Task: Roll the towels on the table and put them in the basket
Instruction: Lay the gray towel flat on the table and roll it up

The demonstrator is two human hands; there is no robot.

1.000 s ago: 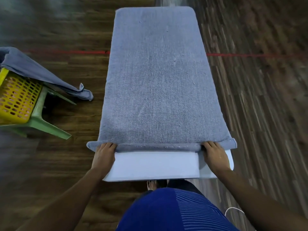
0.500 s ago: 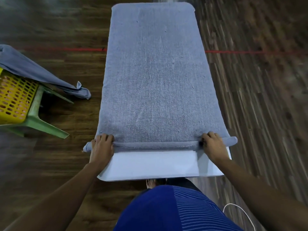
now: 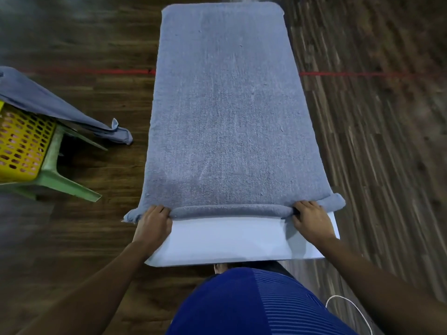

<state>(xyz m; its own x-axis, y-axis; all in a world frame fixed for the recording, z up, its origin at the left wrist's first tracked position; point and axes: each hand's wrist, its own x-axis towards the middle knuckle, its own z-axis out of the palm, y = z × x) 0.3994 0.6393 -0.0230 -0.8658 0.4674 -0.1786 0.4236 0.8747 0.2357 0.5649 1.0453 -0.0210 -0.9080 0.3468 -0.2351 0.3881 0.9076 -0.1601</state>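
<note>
Rolling: the near end of the gray towel (image 3: pixel 227 112) is curled into a small roll (image 3: pixel 229 210), and both hands push it toward the far end of the table.
What changed: the roll is a bit fatter and a bit farther along than a second ago, and more of the white table (image 3: pixel 229 240) shows bare at the near end.
Left hand: the left hand (image 3: pixel 153 224) sits on the left end of the roll, fingers curled over the top and pressed into the cloth.
Right hand: the right hand (image 3: pixel 310 222) does the same at the right end, fingers bent and tucked tight against the roll.
Loose bits: a little corner of towel sticks out past the left hand, and a fat stub sticks out past the right hand, over the table edge.
Towel place: most of the towel lies flat on the table, from the roll to the far end.
Basket: the yellow basket (image 3: pixel 21 143) stands on a green stool (image 3: pixel 55 175) at the left, well apart from the table, with another gray towel (image 3: pixel 48 105) hanging over it.
What it means: the rolling has only just begun, I think, with lots of flat towel left to go.
</note>
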